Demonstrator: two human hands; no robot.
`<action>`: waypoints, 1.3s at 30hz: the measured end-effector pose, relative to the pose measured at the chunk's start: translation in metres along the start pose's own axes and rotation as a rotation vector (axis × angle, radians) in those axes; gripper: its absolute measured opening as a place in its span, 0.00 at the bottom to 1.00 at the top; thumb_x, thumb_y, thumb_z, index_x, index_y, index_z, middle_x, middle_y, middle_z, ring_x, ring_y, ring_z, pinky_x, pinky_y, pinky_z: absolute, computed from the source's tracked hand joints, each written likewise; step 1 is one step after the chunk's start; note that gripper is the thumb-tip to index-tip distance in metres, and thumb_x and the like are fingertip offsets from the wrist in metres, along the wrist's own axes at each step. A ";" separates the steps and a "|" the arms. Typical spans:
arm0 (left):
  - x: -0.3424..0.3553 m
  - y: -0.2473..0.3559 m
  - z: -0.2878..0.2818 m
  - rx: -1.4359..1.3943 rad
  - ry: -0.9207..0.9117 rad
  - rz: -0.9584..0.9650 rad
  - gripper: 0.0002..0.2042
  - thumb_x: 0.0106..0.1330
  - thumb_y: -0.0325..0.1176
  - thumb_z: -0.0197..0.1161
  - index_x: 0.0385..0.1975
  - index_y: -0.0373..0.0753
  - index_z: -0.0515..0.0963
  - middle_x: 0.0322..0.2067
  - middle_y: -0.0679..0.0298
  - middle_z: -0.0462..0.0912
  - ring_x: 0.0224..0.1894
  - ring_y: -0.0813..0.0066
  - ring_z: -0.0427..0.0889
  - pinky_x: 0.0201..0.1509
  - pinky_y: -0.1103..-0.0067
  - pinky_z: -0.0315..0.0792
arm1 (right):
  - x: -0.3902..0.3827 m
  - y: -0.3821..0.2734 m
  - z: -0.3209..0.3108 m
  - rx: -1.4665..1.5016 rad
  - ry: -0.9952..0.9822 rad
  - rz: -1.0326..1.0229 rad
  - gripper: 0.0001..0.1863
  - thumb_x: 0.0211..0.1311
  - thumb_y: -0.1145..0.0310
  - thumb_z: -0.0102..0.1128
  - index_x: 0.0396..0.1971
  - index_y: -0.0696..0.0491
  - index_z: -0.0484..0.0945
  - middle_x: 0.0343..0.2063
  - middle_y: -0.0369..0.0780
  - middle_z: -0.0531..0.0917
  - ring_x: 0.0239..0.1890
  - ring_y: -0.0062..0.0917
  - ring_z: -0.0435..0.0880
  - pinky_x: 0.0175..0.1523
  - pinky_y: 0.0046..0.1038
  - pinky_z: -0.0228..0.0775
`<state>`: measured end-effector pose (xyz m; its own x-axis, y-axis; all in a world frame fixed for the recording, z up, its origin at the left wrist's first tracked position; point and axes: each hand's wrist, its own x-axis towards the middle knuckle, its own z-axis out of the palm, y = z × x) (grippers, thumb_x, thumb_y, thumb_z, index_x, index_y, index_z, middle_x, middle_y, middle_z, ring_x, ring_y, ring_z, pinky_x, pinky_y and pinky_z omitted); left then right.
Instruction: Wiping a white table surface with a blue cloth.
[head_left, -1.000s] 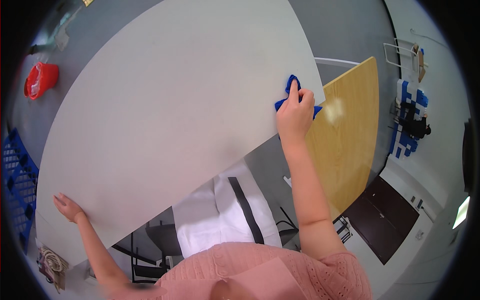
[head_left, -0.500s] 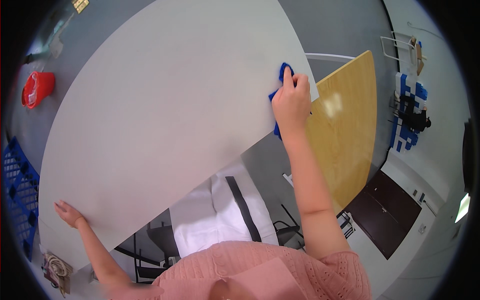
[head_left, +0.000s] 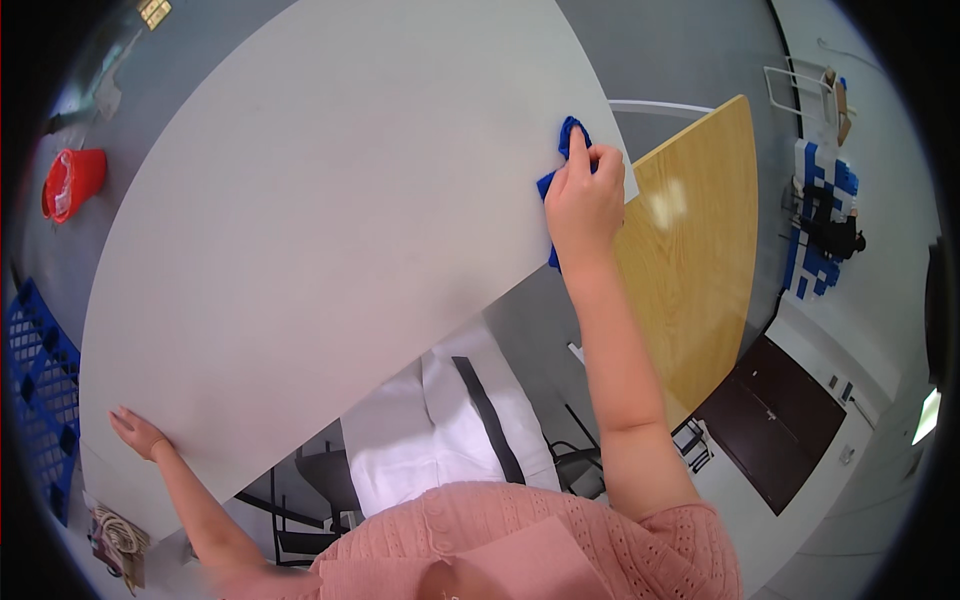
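One pale gray bench [head_left: 330, 200] fills the center of the scene, a wood-grain tabletop [head_left: 690, 270] beside it at three o'clock. A person's right hand [head_left: 585, 205] works between one and two o'clock, by the bench's corner, index finger extended and the other fingers curled. The left hand [head_left: 137, 434] rests on the bench at eight o'clock, fingers spread out straight. Gripped under the right hand, a bunched blue cloth [head_left: 546, 186] lies near the corner.

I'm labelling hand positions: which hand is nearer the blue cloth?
Right. The right hand holds the blue cloth at the right of the white table; the left hand is well away, toward the table's left end.
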<state>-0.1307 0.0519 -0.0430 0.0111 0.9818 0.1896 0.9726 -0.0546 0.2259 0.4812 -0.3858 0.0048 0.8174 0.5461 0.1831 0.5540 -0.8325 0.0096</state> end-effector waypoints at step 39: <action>-0.002 -0.019 0.007 0.033 -0.007 0.059 0.26 0.73 0.46 0.47 0.63 0.33 0.65 0.65 0.53 0.67 0.67 0.56 0.64 0.70 0.69 0.57 | 0.175 -0.026 0.077 0.145 0.141 -0.244 0.30 0.68 0.55 0.46 0.60 0.64 0.66 0.64 0.53 0.66 0.67 0.45 0.62 0.71 0.40 0.52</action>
<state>-0.1475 0.0526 -0.0545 0.0700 0.9784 0.1945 0.9773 -0.1063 0.1831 0.6222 -0.2610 -0.0393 0.6330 0.7015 0.3275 0.7563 -0.6506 -0.0683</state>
